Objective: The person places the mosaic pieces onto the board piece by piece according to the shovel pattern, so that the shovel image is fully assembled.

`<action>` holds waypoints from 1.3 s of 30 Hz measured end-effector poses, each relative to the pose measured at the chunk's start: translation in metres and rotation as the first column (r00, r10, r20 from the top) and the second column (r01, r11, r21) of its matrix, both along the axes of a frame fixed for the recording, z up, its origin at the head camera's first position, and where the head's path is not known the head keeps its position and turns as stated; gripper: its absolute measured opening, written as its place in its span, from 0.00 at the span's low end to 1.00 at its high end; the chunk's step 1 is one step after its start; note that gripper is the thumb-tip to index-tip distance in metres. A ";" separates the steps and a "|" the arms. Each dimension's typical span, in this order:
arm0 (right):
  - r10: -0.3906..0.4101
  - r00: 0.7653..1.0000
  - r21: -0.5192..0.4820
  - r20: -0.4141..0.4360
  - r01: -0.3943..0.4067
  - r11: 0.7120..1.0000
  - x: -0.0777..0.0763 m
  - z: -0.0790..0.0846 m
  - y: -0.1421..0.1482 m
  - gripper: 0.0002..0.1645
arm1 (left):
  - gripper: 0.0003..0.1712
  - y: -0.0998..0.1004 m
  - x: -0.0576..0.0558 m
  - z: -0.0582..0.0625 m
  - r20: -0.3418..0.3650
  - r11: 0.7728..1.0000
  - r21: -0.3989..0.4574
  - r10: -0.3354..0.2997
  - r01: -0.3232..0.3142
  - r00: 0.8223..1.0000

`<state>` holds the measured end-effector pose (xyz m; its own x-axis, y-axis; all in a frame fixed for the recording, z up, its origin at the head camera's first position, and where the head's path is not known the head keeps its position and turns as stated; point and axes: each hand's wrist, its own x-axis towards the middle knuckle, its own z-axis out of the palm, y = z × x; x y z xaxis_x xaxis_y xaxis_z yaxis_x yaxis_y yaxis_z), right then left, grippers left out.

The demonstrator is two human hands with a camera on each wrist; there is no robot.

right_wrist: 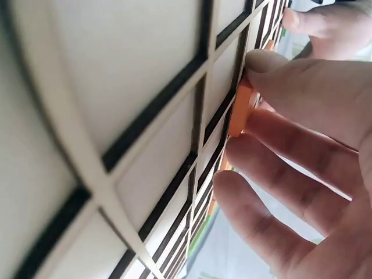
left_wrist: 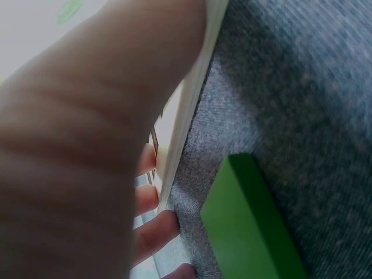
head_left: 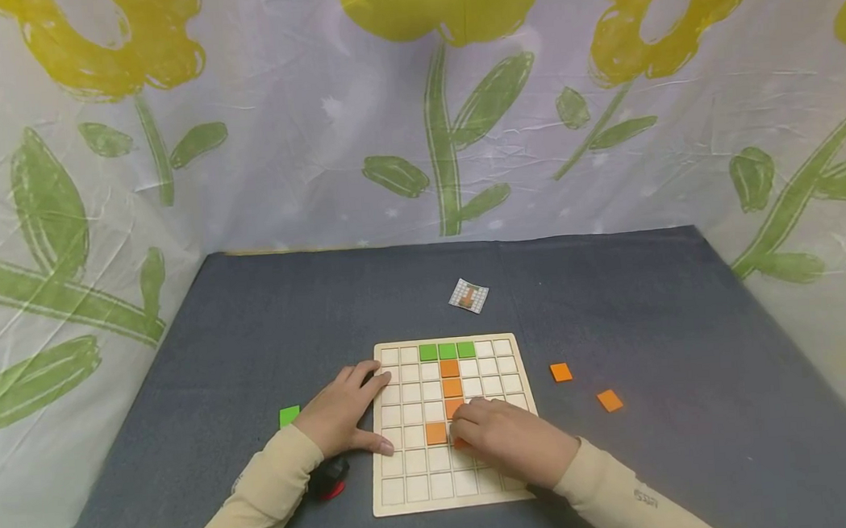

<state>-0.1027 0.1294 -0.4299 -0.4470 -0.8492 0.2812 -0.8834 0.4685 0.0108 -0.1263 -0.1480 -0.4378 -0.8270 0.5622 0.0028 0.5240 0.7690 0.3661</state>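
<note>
A light wooden grid board point(head_left: 418, 486) lies on the dark cloth, with green tiles point(head_left: 447, 351) in its far row and orange tiles point(head_left: 451, 388) down the middle column. Another orange tile point(head_left: 437, 433) sits one column left. My left hand point(head_left: 341, 410) rests at the board's left edge, fingers and thumb spread over the rim. Over the board, my right hand point(head_left: 502, 437) pinches an orange tile point(right_wrist: 241, 107) between thumb and fingers, close against the grid; the right wrist view shows it tilted. In the head view the hand partly hides that tile and the cells beneath.
Two loose orange tiles point(head_left: 560, 372) lie right of the board. A green tile point(head_left: 289, 416) lies left, beside my left wrist. Beyond the board is a small pattern card point(head_left: 469, 296). A black-and-red object point(head_left: 330, 477) is partly hidden under my left forearm. Flowered fabric point(head_left: 302, 182) hangs behind.
</note>
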 end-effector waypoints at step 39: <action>-0.096 0.992 -0.003 0.077 0.096 0.995 -0.012 0.009 0.021 0.11 | 0.58 0.001 -0.002 -0.001 -0.009 1.000 -0.030 0.004 -0.004 1.000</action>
<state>-0.1146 0.1508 -0.4211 -0.5467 -0.7996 0.2483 -0.8325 0.5509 -0.0588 -0.1285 -0.1472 -0.4391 -0.8292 0.5590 -0.0071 0.5240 0.7816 0.3383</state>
